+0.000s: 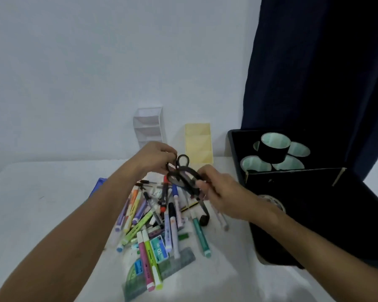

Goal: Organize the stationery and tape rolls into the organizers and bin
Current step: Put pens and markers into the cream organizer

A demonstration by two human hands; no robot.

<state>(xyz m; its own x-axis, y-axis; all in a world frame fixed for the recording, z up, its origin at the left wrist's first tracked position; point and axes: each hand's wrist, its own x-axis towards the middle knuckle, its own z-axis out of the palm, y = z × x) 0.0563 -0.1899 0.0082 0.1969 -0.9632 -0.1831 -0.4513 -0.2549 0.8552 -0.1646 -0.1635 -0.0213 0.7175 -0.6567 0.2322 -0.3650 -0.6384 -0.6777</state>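
Hands [159,156] [223,192] pinching black looped scissors [183,175], glossy plastic markers [148,216] beneath

Head camera, forward-down over table [42,192] (close, wide-angle).

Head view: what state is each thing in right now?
Left hand: pinching a scissors handle.
Right hand: gripping the black scissors, held above the pile.
Pen pile: loose on table.
Clear organizer: upright, empty.
Yellow organizer: upright, empty.
Black bin: open, holding tape rolls.
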